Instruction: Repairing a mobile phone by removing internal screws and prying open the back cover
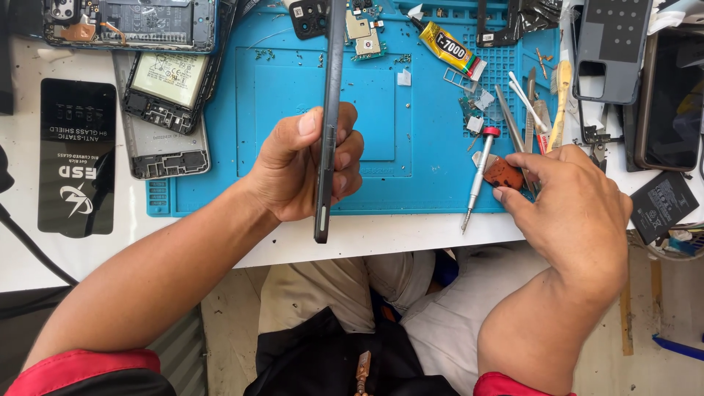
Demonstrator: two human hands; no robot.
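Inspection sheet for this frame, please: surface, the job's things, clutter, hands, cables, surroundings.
Surface: blue repair mat on a white table.
Job's things: dark phone held on edge; small reddish-brown part on the mat.
Clutter: opened phones, glue tube, red-capped screwdriver, tweezers, grey phone case, black screen-protector box, loose screws.
Hands: left hand grips the phone; right hand fingertips at the reddish-brown part.
Cables: black cable at left edge.
Surroundings: person's lap and floor below the table.

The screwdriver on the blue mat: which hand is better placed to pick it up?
Right. The right hand lies beside the screwdriver, fingertips on a small brown piece next to it. The left hand is busy holding a phone on edge.
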